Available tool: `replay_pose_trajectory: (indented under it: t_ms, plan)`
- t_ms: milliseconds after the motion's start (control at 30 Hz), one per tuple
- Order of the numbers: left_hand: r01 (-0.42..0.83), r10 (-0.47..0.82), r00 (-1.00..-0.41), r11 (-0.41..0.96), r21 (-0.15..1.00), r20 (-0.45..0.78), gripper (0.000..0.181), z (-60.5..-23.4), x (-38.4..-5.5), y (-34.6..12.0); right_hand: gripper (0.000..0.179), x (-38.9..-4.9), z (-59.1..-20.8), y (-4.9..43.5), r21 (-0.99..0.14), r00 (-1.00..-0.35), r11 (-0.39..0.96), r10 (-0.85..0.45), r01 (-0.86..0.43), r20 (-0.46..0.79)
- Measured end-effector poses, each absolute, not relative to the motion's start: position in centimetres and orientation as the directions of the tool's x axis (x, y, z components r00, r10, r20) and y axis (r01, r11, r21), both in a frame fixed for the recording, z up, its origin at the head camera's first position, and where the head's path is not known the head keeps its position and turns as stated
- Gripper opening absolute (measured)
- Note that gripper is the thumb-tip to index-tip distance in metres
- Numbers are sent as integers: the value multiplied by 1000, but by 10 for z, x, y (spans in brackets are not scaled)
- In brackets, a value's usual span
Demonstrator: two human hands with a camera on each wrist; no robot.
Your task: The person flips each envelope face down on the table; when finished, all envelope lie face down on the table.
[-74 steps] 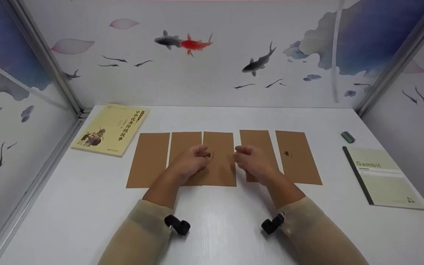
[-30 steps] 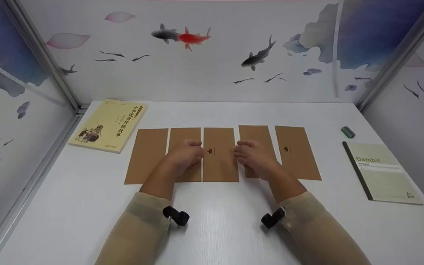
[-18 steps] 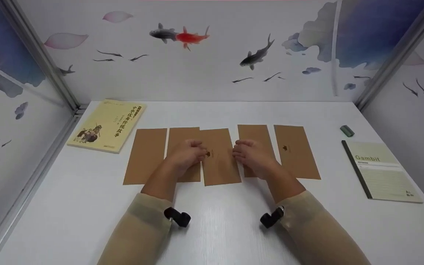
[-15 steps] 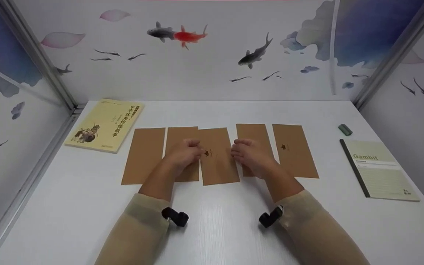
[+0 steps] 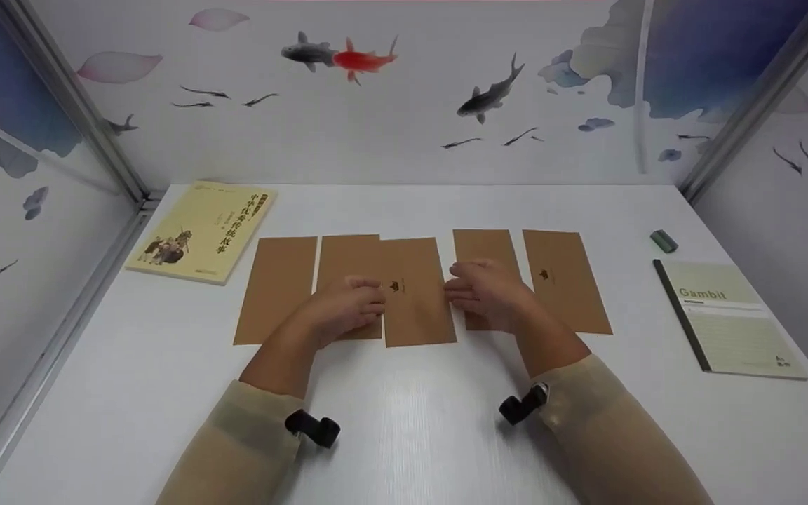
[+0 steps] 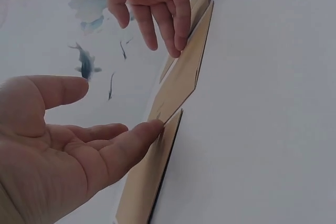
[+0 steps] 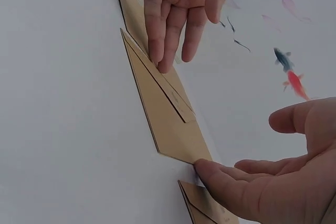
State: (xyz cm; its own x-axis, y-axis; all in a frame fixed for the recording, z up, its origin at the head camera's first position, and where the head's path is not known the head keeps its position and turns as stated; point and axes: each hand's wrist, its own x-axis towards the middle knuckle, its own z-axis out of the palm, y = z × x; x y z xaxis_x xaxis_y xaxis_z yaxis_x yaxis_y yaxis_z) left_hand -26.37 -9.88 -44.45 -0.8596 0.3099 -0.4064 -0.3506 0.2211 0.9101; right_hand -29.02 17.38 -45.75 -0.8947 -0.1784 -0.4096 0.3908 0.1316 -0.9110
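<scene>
Several thin brown kraft-cover booklets lie side by side across the white table. The middle booklet (image 5: pixel 418 319) is slightly turned, its near edge closer to me than its neighbours'. Its top left corner meets the booklet on its left (image 5: pixel 348 256). My left hand (image 5: pixel 341 308) rests its fingertips at that middle booklet's left edge, fingers extended and thumb apart. At the opposite edge, my right hand (image 5: pixel 492 291) has its fingertips right at the side, fingers loosely extended. In the right wrist view, the right index fingertip (image 7: pixel 205 169) is at the booklet's corner.
A yellow book (image 5: pixel 200 231) lies at the back left. On the right are a pale green notebook (image 5: pixel 734 322) with a dark spine and a small green eraser-like block (image 5: pixel 663 240). Printed panels (image 5: pixel 404 140) wall the table's back and sides.
The middle booklet shifted right, then turned slightly, its near end coming toward me. My left hand has just drawn back a little toward the lower left; the right hand stays at its edge.
</scene>
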Motion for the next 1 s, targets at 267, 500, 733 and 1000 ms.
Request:
replay_pose_trajectory:
  t_ms: [267, 500, 733, 1000]
  plan:
    - [-349, 313, -862, 202, 915, -398, 64, -449, -265, -99, 56, -292, -458, 175, -919, -894, 84, -215, 385, -394]
    - [-352, 307, -865, 189, 917, -396, 67, -447, -264, -91, 59, -286, -454, 170, -918, -889, 153, -237, 365, -392]
    - [-370, 323, -860, 140, 918, -396, 68, -447, -256, -94, 61, -284, -450, 174, -918, -891, 180, -235, 354, -389]
    - [-388, 365, -849, 58, 920, -381, 64, -455, -255, -92, 60, -283, -450, 176, -912, -881, 221, -259, 344, -396]
